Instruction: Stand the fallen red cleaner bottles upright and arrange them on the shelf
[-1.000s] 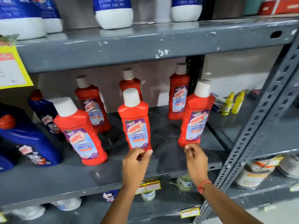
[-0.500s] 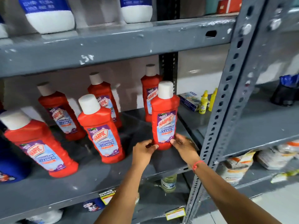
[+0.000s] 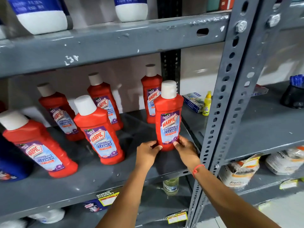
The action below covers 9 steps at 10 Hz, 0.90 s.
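Several red Harpic cleaner bottles with white caps stand upright on the grey middle shelf [image 3: 92, 181]. The front right bottle [image 3: 169, 119] stands near the shelf's right end. My left hand [image 3: 148, 153] grips its base from the left and my right hand [image 3: 186, 149] from the right. A second front bottle [image 3: 98, 134] stands left of it, and a third [image 3: 37, 145] at the far left. Behind stand three more red bottles: the back right bottle [image 3: 148, 89], the back middle bottle [image 3: 105, 102] and the back left bottle [image 3: 59, 112].
A perforated grey upright post [image 3: 223, 102] rises just right of my hands. Blue-and-white bottles [image 3: 41, 15] stand on the shelf above. A blue bottle [image 3: 9, 163] sits at the far left. A yellow glue bottle [image 3: 207, 102] and a small box [image 3: 192, 101] lie beyond the post.
My left hand left the middle front bottle and joined the right hand on the front right bottle, which went from tilted to upright. The view swung to the right.
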Each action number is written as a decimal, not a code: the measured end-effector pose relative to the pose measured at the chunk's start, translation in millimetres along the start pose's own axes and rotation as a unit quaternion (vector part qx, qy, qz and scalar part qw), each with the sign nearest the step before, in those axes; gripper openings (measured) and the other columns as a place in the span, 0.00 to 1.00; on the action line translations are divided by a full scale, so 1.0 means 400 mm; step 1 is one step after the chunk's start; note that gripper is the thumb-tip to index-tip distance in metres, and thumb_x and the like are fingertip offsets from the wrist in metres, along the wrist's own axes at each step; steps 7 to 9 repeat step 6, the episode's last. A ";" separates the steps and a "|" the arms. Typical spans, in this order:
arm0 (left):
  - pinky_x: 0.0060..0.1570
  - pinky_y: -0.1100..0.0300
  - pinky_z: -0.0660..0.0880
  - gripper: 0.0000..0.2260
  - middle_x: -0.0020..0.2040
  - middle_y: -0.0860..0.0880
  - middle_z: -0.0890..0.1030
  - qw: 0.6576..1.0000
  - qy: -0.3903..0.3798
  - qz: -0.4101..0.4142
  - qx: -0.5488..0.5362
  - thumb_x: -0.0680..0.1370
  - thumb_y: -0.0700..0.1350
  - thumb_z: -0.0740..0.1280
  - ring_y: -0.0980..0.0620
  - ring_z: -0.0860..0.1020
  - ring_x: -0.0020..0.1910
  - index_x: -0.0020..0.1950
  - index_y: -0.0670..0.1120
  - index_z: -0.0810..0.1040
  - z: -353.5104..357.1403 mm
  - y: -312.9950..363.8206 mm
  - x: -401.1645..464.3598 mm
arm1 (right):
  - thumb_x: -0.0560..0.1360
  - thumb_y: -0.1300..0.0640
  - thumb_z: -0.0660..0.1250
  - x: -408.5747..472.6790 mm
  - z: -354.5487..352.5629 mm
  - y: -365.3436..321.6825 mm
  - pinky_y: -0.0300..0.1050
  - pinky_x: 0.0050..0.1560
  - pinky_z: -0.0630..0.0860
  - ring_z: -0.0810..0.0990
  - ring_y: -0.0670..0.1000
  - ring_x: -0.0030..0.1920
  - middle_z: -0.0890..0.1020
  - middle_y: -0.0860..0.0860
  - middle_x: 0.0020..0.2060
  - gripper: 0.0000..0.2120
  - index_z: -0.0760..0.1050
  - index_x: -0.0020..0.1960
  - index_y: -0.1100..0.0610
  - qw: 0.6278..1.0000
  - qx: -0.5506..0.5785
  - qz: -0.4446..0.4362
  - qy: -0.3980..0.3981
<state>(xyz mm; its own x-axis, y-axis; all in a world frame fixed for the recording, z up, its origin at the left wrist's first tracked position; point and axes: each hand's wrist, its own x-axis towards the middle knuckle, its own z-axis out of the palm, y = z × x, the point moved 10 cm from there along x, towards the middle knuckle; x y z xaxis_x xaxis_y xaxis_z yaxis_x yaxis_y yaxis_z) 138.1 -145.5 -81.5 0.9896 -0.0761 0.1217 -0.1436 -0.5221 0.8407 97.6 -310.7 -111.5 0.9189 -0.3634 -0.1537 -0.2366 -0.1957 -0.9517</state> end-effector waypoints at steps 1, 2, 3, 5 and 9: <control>0.45 0.71 0.70 0.13 0.52 0.41 0.83 1.000 -0.008 -0.007 -0.001 0.69 0.41 0.71 0.49 0.81 0.50 0.52 0.41 0.80 -0.003 -0.008 0.000 | 0.75 0.60 0.62 0.000 0.006 -0.001 0.50 0.66 0.70 0.76 0.53 0.61 0.79 0.52 0.61 0.17 0.72 0.64 0.52 1.000 -0.003 0.002 -0.012; 0.49 0.68 0.72 0.12 0.53 0.42 0.83 1.000 -0.016 -0.015 -0.006 0.69 0.41 0.71 0.51 0.80 0.50 0.52 0.42 0.80 -0.011 -0.018 -0.001 | 0.75 0.60 0.63 -0.001 0.014 0.001 0.49 0.65 0.71 0.77 0.53 0.60 0.80 0.52 0.60 0.17 0.72 0.63 0.53 1.000 -0.003 0.000 -0.026; 0.40 0.78 0.70 0.12 0.52 0.41 0.83 1.000 -0.011 -0.013 -0.013 0.69 0.40 0.71 0.55 0.79 0.45 0.52 0.41 0.80 -0.026 -0.021 -0.002 | 0.75 0.59 0.64 -0.001 0.018 -0.003 0.49 0.64 0.72 0.77 0.53 0.60 0.80 0.52 0.59 0.17 0.73 0.63 0.53 1.000 -0.005 -0.001 -0.029; 0.50 0.67 0.72 0.13 0.53 0.41 0.83 0.999 -0.026 -0.023 -0.007 0.69 0.40 0.70 0.53 0.80 0.49 0.53 0.41 0.79 -0.028 -0.013 -0.004 | 0.75 0.57 0.62 0.004 0.015 -0.010 0.48 0.65 0.70 0.76 0.54 0.61 0.79 0.52 0.61 0.17 0.72 0.64 0.53 0.999 -0.033 -0.003 -0.034; 0.51 0.68 0.71 0.13 0.53 0.42 0.83 1.000 -0.009 -0.023 -0.019 0.69 0.40 0.70 0.52 0.80 0.50 0.54 0.42 0.79 -0.029 -0.007 -0.027 | 0.77 0.57 0.59 -0.015 0.014 -0.006 0.47 0.66 0.68 0.72 0.56 0.65 0.75 0.55 0.65 0.20 0.66 0.68 0.56 0.998 -0.061 -0.013 0.001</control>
